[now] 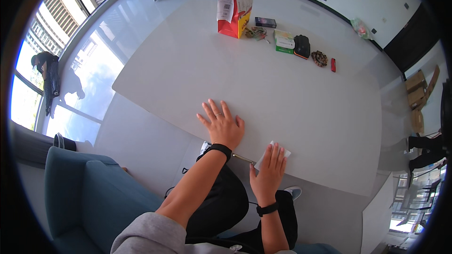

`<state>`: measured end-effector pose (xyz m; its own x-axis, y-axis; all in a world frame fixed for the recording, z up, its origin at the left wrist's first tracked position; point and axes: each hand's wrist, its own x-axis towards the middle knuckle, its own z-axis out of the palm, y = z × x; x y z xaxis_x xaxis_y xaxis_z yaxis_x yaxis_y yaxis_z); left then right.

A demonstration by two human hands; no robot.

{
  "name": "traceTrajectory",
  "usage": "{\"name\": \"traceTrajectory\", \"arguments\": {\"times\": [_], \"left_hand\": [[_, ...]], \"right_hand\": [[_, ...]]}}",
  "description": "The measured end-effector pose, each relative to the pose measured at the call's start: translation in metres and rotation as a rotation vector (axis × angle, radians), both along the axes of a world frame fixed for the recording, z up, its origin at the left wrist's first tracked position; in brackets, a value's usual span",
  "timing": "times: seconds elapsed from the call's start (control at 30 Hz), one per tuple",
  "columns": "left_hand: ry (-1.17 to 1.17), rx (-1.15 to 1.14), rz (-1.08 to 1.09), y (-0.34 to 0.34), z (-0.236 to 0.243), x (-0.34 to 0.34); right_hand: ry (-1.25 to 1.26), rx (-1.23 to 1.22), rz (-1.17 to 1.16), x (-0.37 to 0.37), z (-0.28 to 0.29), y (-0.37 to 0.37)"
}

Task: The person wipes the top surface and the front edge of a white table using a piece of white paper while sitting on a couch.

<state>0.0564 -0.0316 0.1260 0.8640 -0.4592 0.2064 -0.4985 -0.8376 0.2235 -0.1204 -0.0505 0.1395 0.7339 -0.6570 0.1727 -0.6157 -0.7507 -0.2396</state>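
Note:
My left hand (223, 127) lies on the pale table (282, 99) near its front edge, open, with fingers spread and a ring on one of them. Nothing is in it. To its right and nearer me, my right hand (268, 169) rests flat over a white tissue (287, 152) at the table's edge. Its fingers are straight and close together, the thumb apart. Part of the tissue shows around the fingers; the rest is hidden beneath them. Between the two wrists a thin brass-coloured bar (244, 158) shows at the edge.
Along the far side stand a red paper bag (228, 23), a dark flat box (265, 22), a green-and-white packet (284, 42), a black case (302, 47), a brown beaded coil (319, 58) and a small red object (333, 65). A blue armchair (89, 193) is at left; a person (49, 75) sits by the window.

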Motion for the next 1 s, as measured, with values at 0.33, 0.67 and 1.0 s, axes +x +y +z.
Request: {"name": "traceTrajectory", "arguments": {"times": [0.33,0.67,1.0], "left_hand": [[0.005,-0.001,0.004,-0.001,-0.001,0.000],[0.061,0.044,0.013,-0.001,0.003,0.000],[0.031,0.017,0.016,-0.001,0.001,0.000]], "right_hand": [[-0.002,-0.008,0.064,0.002,-0.009,0.010],[-0.058,0.062,0.155,0.001,-0.002,0.005],[-0.643,0.656,-0.051,-0.001,0.015,0.005]]}}
